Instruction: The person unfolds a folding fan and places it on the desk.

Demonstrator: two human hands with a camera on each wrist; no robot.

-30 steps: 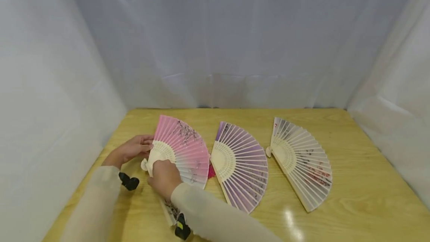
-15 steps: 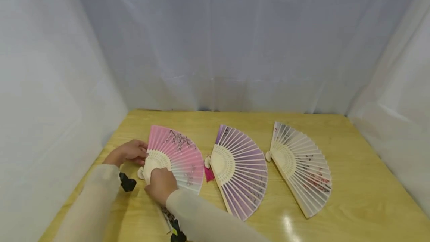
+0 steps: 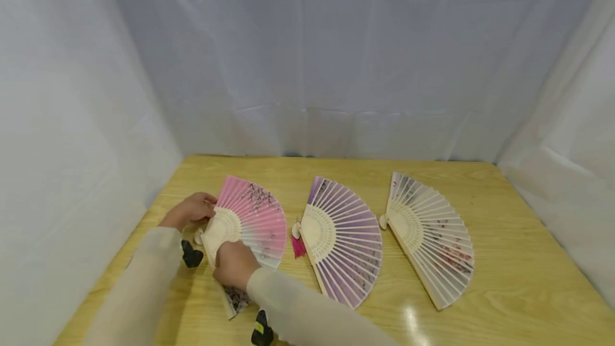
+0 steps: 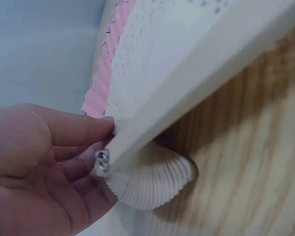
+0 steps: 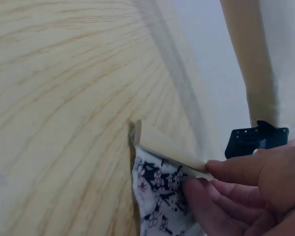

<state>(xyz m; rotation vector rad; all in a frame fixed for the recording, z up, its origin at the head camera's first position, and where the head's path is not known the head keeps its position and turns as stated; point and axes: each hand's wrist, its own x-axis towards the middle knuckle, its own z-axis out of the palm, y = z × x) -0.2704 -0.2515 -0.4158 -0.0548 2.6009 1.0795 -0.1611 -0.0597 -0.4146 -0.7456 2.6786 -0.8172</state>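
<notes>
A pink folding fan (image 3: 259,218) with dark blossom branches and pale pierced ribs lies spread on the left of the table. My left hand (image 3: 194,208) pinches its upper side near the ribs. In the left wrist view, the left thumb (image 4: 83,129) presses there, just behind the pivot end with its fluted rib ends (image 4: 152,179). My right hand (image 3: 235,265) grips the fan's near outer stick (image 5: 167,147) between thumb and fingers. Blossom-printed cloth (image 5: 160,196) hangs beside that stick. The right hand hides part of the near ribs.
A purple fan (image 3: 355,250) with a magenta tassel (image 3: 298,247) lies spread just right of the pink one. Farther right is a grey-white fan (image 3: 437,239) with red flowers. Pale sheeting (image 3: 326,68) encloses the wooden table (image 3: 519,260) behind and at both sides.
The pink fan has shifted left, away from the purple fan, whose tassel and pivot end now show fully. Both hands keep their hold on it. The other two fans stay in place.
</notes>
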